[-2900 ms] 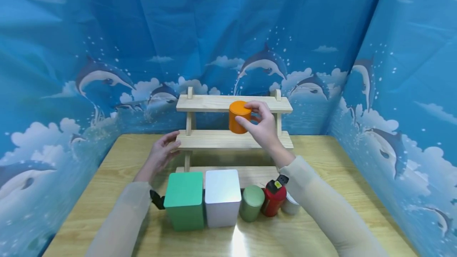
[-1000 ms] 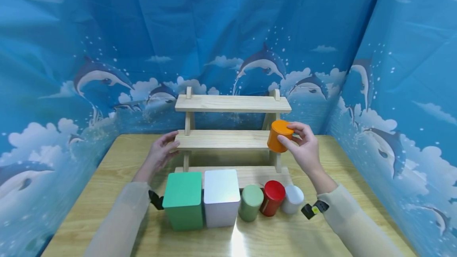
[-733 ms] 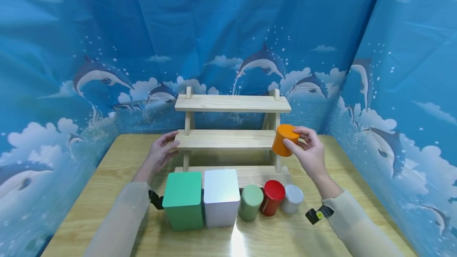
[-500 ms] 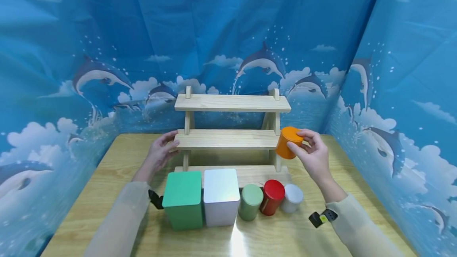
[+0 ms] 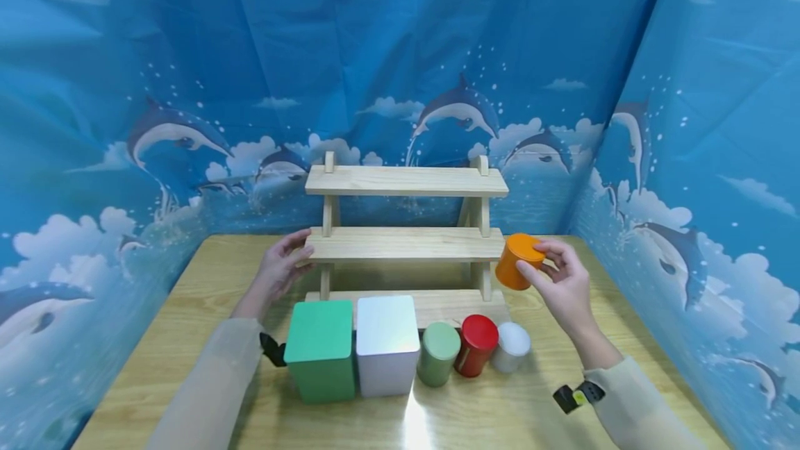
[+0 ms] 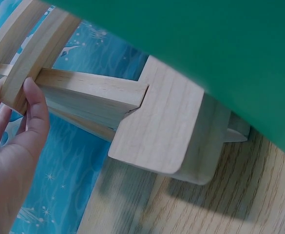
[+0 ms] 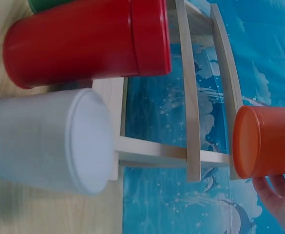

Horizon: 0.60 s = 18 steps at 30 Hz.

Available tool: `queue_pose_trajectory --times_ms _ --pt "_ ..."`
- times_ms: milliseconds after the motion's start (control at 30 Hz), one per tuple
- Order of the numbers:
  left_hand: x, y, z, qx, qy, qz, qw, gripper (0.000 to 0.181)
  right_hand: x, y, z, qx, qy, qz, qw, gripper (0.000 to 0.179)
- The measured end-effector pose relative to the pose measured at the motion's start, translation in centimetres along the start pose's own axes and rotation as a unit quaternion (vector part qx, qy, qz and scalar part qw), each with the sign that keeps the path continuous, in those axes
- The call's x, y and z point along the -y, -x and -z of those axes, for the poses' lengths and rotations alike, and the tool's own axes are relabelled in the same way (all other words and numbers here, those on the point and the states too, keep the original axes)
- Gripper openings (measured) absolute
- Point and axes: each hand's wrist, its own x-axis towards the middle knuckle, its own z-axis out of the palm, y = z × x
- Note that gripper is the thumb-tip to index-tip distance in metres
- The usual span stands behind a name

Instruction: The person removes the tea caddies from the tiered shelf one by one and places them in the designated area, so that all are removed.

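Note:
In the head view, my right hand (image 5: 567,294) holds an orange canister (image 5: 517,264) between thumb and fingers, slightly tilted, just off the right end of the middle board of a three-tier wooden shelf (image 5: 406,245). The right wrist view shows the orange canister (image 7: 276,141) sideways, with fingertips of the right hand (image 7: 281,200) against it. My left hand (image 5: 279,273) grips the left end of the middle board. Up close in the left wrist view, the left hand (image 6: 18,161) pinches that board's end (image 6: 15,92) between thumb and fingers.
In front of the shelf stand a green box (image 5: 321,346), a white box (image 5: 389,346), a light-green canister (image 5: 439,354), a red canister (image 5: 478,346) and a white canister (image 5: 511,347) in a row. A blue dolphin curtain (image 5: 375,54) hangs behind the wooden table (image 5: 187,339).
The right hand has carried the orange canister rightward and down, from in front of the upper shelf boards to beyond the middle board's right end. The left hand stays in place.

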Motion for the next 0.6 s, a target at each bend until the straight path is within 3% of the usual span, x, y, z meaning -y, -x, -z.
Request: queue_pose_trajectory --times_ms 600 --pt "0.0 -0.1 0.0 0.004 0.0 0.003 1.0 0.059 -1.4 2.4 2.4 -0.028 0.033 -0.04 0.9983 0.036"
